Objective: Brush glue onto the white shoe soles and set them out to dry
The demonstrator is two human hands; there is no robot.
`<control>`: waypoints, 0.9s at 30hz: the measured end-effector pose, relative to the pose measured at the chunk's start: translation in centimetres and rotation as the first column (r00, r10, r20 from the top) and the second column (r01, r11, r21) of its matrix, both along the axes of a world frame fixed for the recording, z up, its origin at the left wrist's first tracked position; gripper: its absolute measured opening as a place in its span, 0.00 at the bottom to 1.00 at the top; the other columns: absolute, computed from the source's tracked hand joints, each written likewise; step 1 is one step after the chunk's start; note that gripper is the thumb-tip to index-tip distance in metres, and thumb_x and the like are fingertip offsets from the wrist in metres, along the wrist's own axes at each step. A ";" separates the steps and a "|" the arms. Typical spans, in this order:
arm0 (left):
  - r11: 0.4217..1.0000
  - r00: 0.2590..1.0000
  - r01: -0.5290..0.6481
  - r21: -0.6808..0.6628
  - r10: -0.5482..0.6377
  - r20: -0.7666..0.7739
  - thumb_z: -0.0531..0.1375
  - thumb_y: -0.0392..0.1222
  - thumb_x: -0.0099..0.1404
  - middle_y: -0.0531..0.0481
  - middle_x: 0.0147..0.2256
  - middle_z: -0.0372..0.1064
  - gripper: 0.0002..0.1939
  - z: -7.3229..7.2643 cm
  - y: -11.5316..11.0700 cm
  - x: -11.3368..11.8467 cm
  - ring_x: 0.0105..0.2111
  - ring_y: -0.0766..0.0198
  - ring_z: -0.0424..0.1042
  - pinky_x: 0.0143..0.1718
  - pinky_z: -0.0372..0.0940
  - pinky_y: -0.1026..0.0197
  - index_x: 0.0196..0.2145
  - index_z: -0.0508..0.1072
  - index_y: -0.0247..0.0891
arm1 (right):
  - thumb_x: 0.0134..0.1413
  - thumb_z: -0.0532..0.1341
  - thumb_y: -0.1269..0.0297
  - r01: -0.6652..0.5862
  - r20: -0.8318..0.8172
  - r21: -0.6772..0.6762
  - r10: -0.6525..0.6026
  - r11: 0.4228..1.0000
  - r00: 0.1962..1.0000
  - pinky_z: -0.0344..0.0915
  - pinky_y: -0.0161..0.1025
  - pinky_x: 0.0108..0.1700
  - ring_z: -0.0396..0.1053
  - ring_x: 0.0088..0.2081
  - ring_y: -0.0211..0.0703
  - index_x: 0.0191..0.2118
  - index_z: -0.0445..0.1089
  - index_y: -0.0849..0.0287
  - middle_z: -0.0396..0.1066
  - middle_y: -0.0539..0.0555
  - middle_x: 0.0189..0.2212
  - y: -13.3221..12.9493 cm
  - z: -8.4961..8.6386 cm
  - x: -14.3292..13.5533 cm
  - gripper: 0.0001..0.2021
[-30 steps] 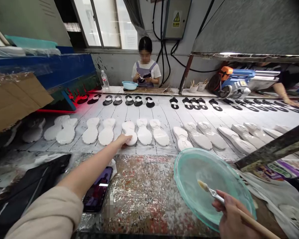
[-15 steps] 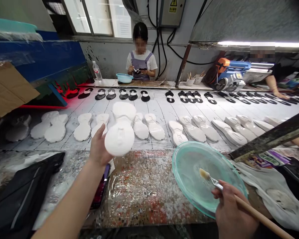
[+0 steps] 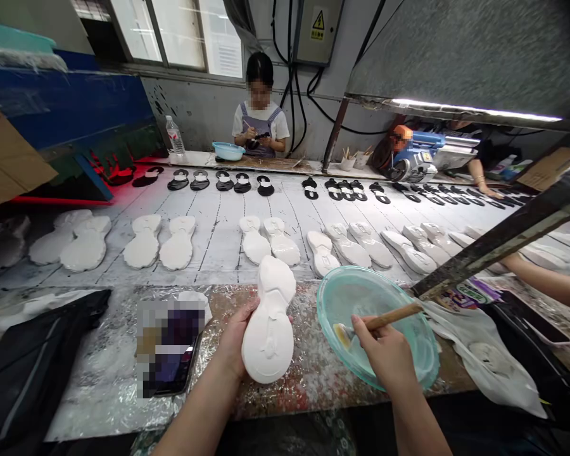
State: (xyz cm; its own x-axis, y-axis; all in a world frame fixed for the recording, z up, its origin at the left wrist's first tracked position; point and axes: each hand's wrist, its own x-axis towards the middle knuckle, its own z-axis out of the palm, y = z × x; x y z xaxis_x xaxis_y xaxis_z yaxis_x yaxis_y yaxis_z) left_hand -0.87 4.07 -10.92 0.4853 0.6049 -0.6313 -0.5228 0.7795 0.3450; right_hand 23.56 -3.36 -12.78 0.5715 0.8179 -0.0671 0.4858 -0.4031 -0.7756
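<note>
Near the front edge of the bench, my left hand (image 3: 240,332) is wrapped round a white shoe sole (image 3: 269,323), which stands tilted with its broad end toward me. My right hand (image 3: 384,351) grips a brush (image 3: 392,316) by its wooden handle. The brush's yellowish bristles point down into the green basin (image 3: 422,329), whose inside looks wet. Behind the held sole, more white soles (image 3: 254,240) lie in a row on the white belt (image 3: 218,206).
A phone (image 3: 171,354) lies left of my forearm, beside a black bag (image 3: 38,354). A slanted metal bar (image 3: 503,225) crosses the right side. Across the belt, a person (image 3: 261,120) works behind black shoe parts (image 3: 223,180). Another person's arm (image 3: 546,285) reaches in from the right.
My left hand has brought the sole down and right, closer to me. My right hand has turned the brush, so its handle now points right and away, with the bristles lower in the basin.
</note>
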 end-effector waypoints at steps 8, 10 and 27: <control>0.993 0.992 -0.118 0.002 0.118 -0.044 0.51 0.47 0.67 0.33 0.34 0.77 0.22 0.3 -0.4 0.3 0.30 0.49 0.78 0.32 0.72 0.52 0.51 0.69 0.29 | 0.50 0.60 0.40 0.065 0.146 0.078 -0.076 0.995 0.986 0.59 0.37 0.34 0.69 0.31 0.47 0.32 0.77 0.58 0.73 0.56 0.27 -1.1 1.9 -0.7 0.23; 0.991 0.991 -0.131 -0.002 0.131 -0.041 0.52 0.46 0.67 0.36 0.33 0.77 0.21 0.3 -0.4 0.4 0.32 0.50 0.78 0.35 0.72 0.53 0.51 0.69 0.29 | 0.50 0.60 0.41 0.034 0.149 0.089 -0.047 0.995 0.988 0.57 0.37 0.32 0.66 0.28 0.43 0.30 0.76 0.57 0.70 0.54 0.24 -1.4 2.8 -0.9 0.22; 0.990 0.989 -0.139 -0.028 0.140 0.043 0.52 0.45 0.69 0.39 0.33 0.78 0.21 2.6 -0.9 0.6 0.33 0.54 0.78 0.35 0.72 0.57 0.50 0.73 0.28 | 0.52 0.67 0.63 -0.178 -0.219 0.577 0.360 0.797 0.907 0.72 0.33 0.40 0.73 0.35 0.39 0.35 0.78 0.57 0.75 0.53 0.33 -5.3 1.1 -7.9 0.06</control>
State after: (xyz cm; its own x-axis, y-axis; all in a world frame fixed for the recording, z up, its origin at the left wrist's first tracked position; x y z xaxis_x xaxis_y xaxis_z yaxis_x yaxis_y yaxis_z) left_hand -0.31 3.19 -8.28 0.4251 0.6535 -0.6263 -0.6418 0.7055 0.3006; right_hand 15.62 -8.70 -11.72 0.3472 0.8905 0.2942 0.2155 0.2295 -0.9491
